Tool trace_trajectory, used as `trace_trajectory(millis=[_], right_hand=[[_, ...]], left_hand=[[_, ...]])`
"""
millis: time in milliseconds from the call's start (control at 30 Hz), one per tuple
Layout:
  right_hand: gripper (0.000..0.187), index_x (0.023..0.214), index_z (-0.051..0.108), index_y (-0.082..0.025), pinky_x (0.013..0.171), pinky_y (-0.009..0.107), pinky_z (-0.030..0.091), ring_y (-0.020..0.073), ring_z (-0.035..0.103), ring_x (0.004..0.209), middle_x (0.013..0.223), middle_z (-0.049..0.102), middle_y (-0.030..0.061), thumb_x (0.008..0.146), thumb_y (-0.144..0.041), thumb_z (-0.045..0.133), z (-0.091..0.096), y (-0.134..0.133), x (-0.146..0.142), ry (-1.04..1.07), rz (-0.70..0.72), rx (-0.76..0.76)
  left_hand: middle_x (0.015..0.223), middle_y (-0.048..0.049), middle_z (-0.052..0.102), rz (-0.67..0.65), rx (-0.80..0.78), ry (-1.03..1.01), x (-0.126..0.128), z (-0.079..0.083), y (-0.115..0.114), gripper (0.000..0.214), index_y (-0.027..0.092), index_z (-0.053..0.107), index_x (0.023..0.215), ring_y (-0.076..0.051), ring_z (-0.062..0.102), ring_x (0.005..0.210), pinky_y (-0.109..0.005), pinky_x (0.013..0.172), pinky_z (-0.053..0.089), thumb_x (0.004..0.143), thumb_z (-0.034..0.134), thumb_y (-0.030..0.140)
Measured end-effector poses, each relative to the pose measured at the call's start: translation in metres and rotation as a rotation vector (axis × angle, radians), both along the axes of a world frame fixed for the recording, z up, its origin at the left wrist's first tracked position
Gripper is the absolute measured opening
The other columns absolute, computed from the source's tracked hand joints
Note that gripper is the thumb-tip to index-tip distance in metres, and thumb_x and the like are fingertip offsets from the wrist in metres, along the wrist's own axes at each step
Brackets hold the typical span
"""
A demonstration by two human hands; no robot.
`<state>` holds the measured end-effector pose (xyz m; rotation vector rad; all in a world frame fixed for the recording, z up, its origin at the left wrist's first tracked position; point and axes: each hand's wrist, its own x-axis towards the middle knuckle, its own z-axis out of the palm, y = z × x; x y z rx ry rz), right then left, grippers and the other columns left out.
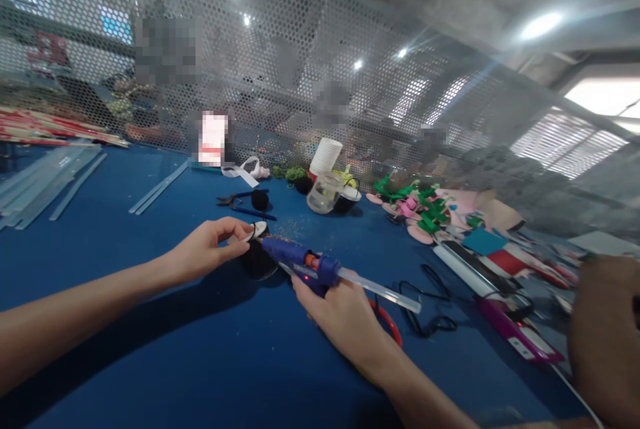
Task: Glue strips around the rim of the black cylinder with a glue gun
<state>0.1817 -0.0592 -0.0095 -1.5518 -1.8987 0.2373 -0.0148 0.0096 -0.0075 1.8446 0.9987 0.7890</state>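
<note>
My left hand point(217, 249) pinches a small white piece point(257, 230) with a dark edge or loop between thumb and fingers. My right hand point(345, 316) is wrapped round the grip of a blue hot glue gun point(303, 261). A clear glue stick point(383, 290) juts from its rear, and a small red light shows on its side. The nozzle points left and is right at the white piece; whether they touch, I cannot tell. Just below sits a dark round thing point(259, 266), partly hidden. Beyond my hands lie blue-handled pliers point(240, 199) and a black pompom point(260, 200).
Clear glue sticks point(55, 179) lie at left. Stacked paper cups point(326, 157), a clear plastic cup point(324, 194) and green yarn point(297, 176) stand near the mesh screen. At right are green-and-pink craft pieces point(425, 209), a black cable point(425, 329), a purple power strip point(517, 332) and another person's arm point(603, 336).
</note>
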Motion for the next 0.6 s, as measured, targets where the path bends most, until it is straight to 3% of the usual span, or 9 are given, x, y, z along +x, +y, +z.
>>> trace_trajectory(millis=[333, 600], right_hand=[[0.02, 0.057, 0.056, -0.02, 0.041, 0.024, 0.037, 0.0145, 0.049, 0.041, 0.038, 0.046, -0.0016, 0.074, -0.028, 0.047, 0.007, 0.0005, 0.0053, 0.073, -0.029, -0.109], [0.018, 0.058, 0.057, -0.02, 0.038, 0.023, 0.035, 0.0131, 0.047, 0.037, 0.035, 0.043, -0.0029, 0.072, -0.027, 0.049, 0.0045, 0.0013, 0.005, 0.14, 0.02, -0.105]], left_hand=[[0.111, -0.0118, 0.056, -0.076, 0.023, 0.016, -0.0009, 0.004, -0.0006, 0.017, 0.017, 0.046, 0.065, -0.024, 0.047, 0.11, -0.035, 0.093, 0.033, 0.074, 0.05, 0.031], [0.104, -0.008, 0.06, -0.09, 0.033, 0.002, -0.0027, -0.0001, 0.0027, 0.017, 0.017, 0.047, 0.065, -0.023, 0.046, 0.112, -0.033, 0.093, 0.033, 0.075, 0.051, 0.03]])
